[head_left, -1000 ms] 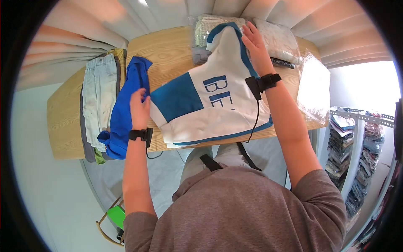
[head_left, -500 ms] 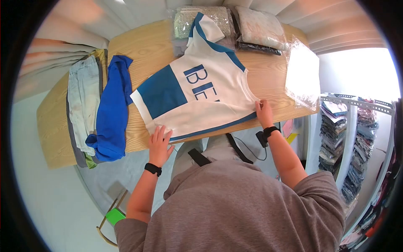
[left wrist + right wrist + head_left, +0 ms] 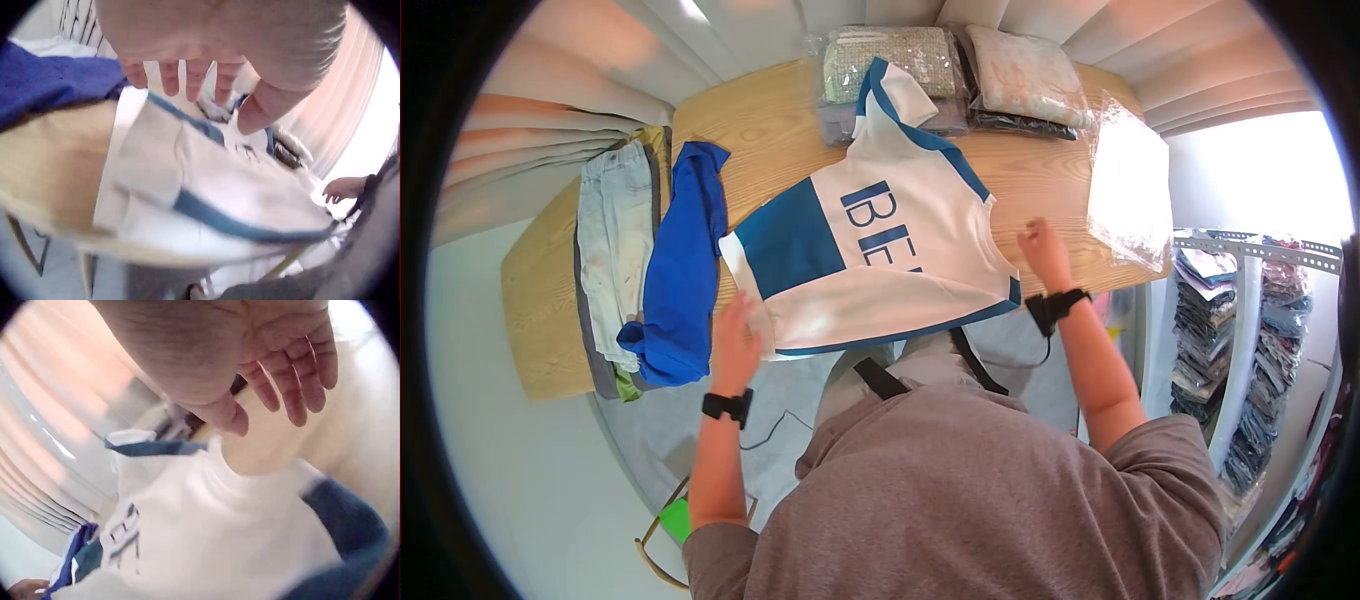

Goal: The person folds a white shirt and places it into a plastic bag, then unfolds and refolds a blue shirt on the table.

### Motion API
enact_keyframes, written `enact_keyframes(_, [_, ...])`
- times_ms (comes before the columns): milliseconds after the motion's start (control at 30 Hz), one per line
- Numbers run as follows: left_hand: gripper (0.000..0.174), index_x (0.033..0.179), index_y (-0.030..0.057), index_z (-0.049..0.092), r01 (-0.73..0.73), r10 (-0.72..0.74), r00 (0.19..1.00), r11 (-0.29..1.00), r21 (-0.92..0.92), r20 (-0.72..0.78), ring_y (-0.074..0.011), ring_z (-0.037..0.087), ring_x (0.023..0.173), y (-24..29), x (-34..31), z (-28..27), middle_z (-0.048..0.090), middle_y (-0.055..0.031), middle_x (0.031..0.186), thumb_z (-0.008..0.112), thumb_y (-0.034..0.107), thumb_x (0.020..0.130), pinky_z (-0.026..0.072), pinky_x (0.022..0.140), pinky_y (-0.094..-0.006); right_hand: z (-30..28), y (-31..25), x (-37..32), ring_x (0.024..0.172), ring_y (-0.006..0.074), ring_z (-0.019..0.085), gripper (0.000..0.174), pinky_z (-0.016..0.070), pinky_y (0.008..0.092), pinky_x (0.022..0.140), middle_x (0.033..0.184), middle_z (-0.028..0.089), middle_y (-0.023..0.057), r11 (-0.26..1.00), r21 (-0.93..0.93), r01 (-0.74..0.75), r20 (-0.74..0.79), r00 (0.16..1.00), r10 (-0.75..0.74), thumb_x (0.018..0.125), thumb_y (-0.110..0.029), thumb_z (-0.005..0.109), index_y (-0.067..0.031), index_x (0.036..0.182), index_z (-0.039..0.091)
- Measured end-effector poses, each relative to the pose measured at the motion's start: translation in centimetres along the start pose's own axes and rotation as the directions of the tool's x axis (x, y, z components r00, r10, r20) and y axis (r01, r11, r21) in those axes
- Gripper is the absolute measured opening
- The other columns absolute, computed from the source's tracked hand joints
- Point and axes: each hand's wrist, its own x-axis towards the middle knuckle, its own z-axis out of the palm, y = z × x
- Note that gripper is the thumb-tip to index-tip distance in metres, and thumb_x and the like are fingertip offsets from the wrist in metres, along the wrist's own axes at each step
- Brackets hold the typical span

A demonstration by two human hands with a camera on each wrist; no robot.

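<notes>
A white and teal sweatshirt (image 3: 930, 220) with dark block letters lies on the wooden table, its near side folded inward and one sleeve stretched toward the back. My left hand (image 3: 737, 345) is at the hem's near corner, overlapping it in the head view. In the left wrist view, the fingers (image 3: 197, 81) of that hand extend above the cloth. My right hand (image 3: 1045, 255) is just right of the neckline, apart from the shirt. The right wrist view shows its fingers (image 3: 294, 387) loosely bent, holding nothing.
Blue garment (image 3: 675, 270) and light jeans (image 3: 615, 250) lie on the left. Plastic-bagged clothes (image 3: 1030, 80) are along the back, with a clear plastic bag (image 3: 1130, 185) at the right end. Shelves of packed clothes (image 3: 1205, 330) stand at right.
My right hand came from the far sleeve down to the near shoulder edge, then lifted off to the right. My left hand moved down the hem to its near corner, then off leftward.
</notes>
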Motion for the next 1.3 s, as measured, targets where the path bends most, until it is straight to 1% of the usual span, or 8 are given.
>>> enact_keyframes(367, [0.047, 0.118, 0.0036, 0.048, 0.212, -0.194, 0.977, 0.942, 0.260, -0.091, -0.0348, 0.048, 0.109, -7.3, 12.3, 1.1, 0.055, -0.0169, 0.112, 0.064, 0.006, 0.074, 0.0399, 0.093, -0.0416, 2.7, -17.6, 10.2, 0.086, 0.0320, 0.060, 0.033, 0.0474, 0.0382, 0.074, 0.097, 0.061, 0.0153, 0.793, 0.398, 0.460, -0.180, 0.887, -0.425, 0.076, -0.024, 0.066, -0.0033, 0.100, 0.060])
enact_keyframes(467, [0.038, 0.109, 0.0035, 0.055, 0.269, -0.226, 0.955, 0.933, 0.238, -0.191, -0.0332, 0.050, 0.106, -8.1, 13.2, 2.8, 0.058, -0.0147, 0.105, 0.065, 0.004, 0.072, 0.0420, 0.090, -0.0403, 6.0, -17.6, 12.0, 0.082, 0.0327, 0.059, 0.030, 0.0474, 0.0378, 0.071, 0.092, 0.062, 0.0164, 0.827, 0.187, 0.530, -0.200, 0.845, -0.496, 0.077, -0.024, 0.065, -0.0025, 0.097, 0.061])
enact_keyframes(600, [0.026, 0.095, 0.0025, 0.061, 0.305, -0.299, 0.952, 0.945, 0.115, -0.071, -0.0320, 0.053, 0.097, -8.7, 12.8, 1.9, 0.058, -0.0126, 0.095, 0.062, -0.002, 0.069, 0.0439, 0.084, -0.0389, 3.3, -17.2, 11.0, 0.076, 0.0319, 0.060, 0.023, 0.0457, 0.0357, 0.066, 0.079, 0.061, 0.0183, 0.821, 0.464, 0.333, -0.002, 0.927, -0.375, 0.084, -0.021, 0.059, 0.0007, 0.089, 0.061])
enact_keyframes(767, [0.022, 0.082, 0.0031, 0.063, 0.006, 0.019, 0.974, 0.994, 0.110, -0.227, -0.0286, 0.051, 0.082, -2.9, 9.7, -2.1, 0.052, -0.0099, 0.081, 0.058, -0.008, 0.064, 0.0418, 0.072, -0.0371, -2.4, -12.2, 4.7, 0.063, 0.0196, 0.053, 0.017, 0.0424, 0.0318, 0.060, 0.072, 0.058, 0.0159, 0.736, 0.501, 0.455, -0.139, 0.882, -0.451, 0.080, -0.014, 0.066, 0.0020, 0.084, 0.060])
enact_keyframes(933, [0.021, 0.082, 0.0081, 0.066, -0.093, 0.080, 0.994, 0.973, 0.209, 0.069, -0.0267, 0.050, 0.086, -3.8, 4.9, 1.0, 0.050, -0.0066, 0.081, 0.057, -0.003, 0.066, 0.0390, 0.074, -0.0350, -2.1, -5.5, -1.3, 0.056, 0.0197, 0.054, 0.025, 0.0421, 0.0318, 0.054, 0.062, 0.058, 0.0113, 0.925, 0.374, 0.061, 0.457, 0.857, -0.241, 0.081, -0.021, 0.067, 0.0023, 0.074, 0.060])
enact_keyframes(1067, [0.030, 0.087, 0.0057, 0.065, 0.010, -0.023, 0.985, 0.997, 0.076, 0.168, -0.0276, 0.050, 0.092, -3.9, 3.9, 1.4, 0.053, -0.0084, 0.088, 0.052, -0.007, 0.064, 0.0400, 0.081, -0.0394, 0.0, -5.1, -1.9, 0.055, 0.0219, 0.055, 0.026, 0.0441, 0.0322, 0.054, 0.062, 0.059, 0.0106, 0.902, 0.428, -0.061, 0.551, 0.809, -0.207, 0.080, -0.022, 0.068, 0.0027, 0.075, 0.060])
enact_keyframes(1200, [0.034, 0.091, 0.0036, 0.064, 0.143, -0.144, 0.983, 0.990, 0.016, 0.117, -0.0310, 0.050, 0.095, -1.9, 5.7, -0.1, 0.055, -0.0102, 0.093, 0.048, -0.009, 0.064, 0.0406, 0.084, -0.0418, 2.3, -7.5, 1.6, 0.077, 0.0284, 0.061, 0.027, 0.0481, 0.0375, 0.070, 0.085, 0.063, 0.0158, 0.897, 0.280, 0.341, -0.165, 0.938, -0.305, 0.078, -0.023, 0.068, 0.0023, 0.084, 0.062])
enact_keyframes(1300, [0.035, 0.094, 0.0023, 0.062, 0.051, -0.052, 0.998, 0.999, 0.019, 0.031, -0.0339, 0.050, 0.097, 0.5, 7.6, -0.7, 0.055, -0.0128, 0.097, 0.046, -0.009, 0.065, 0.0415, 0.084, -0.0414, 4.7, -9.2, 3.7, 0.088, 0.0313, 0.059, 0.026, 0.0463, 0.0383, 0.077, 0.094, 0.061, 0.0180, 0.884, 0.216, 0.415, -0.232, 0.901, -0.367, 0.077, -0.021, 0.067, 0.0014, 0.090, 0.063])
